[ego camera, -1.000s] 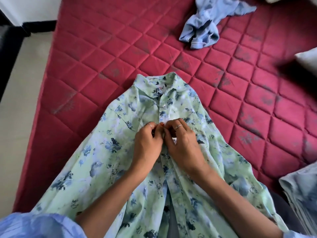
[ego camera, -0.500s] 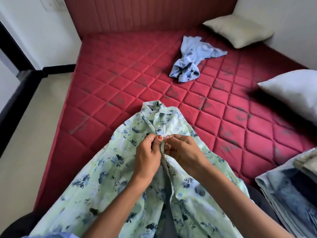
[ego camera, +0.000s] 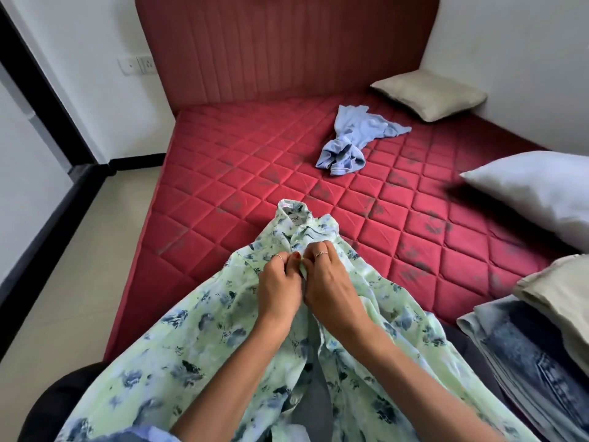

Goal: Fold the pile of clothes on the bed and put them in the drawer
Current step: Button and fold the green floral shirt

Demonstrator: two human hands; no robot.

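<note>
Shirt [ego camera: 204, 339] lies spread at the bed's [ego camera: 223, 173] near edge, its long axis running from the collar, pointing toward the headboard, back to the person. Both hands meet on the front placket just below the collar: the left hand [ego camera: 279, 283] and right hand [ego camera: 330, 282] each pinch an edge of it, probably closing a button, though the button itself is hidden. Neither hand is nearer; they touch at the midline.

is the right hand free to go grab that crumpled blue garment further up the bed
Probably not yet: the right hand and left hand both pinch the floral shirt. The blue garment lies unobstructed on the mattress.
</note>
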